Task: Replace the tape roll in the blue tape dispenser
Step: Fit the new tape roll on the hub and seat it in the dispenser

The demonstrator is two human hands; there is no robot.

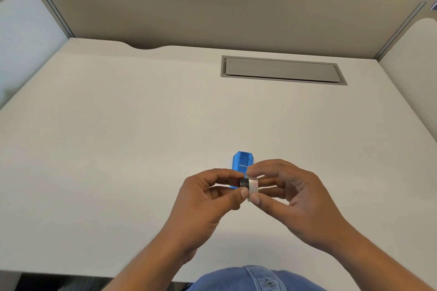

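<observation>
The blue tape dispenser (241, 161) lies on the desk just beyond my hands, its open cavity facing up and its near end hidden behind my fingers. My left hand (208, 201) pinches a small black hub (243, 182) between thumb and fingers. My right hand (290, 196) pinches a clear tape roll (252, 186) between thumb and forefinger. The hub and the roll meet side by side above the desk, the hub partly inside the roll.
The pale desk (118, 149) has a grey cable hatch (281, 69) set in at the back right. Beige partition walls (212, 7) close the back and sides. The near desk edge runs just above my denim-clad lap (255, 279).
</observation>
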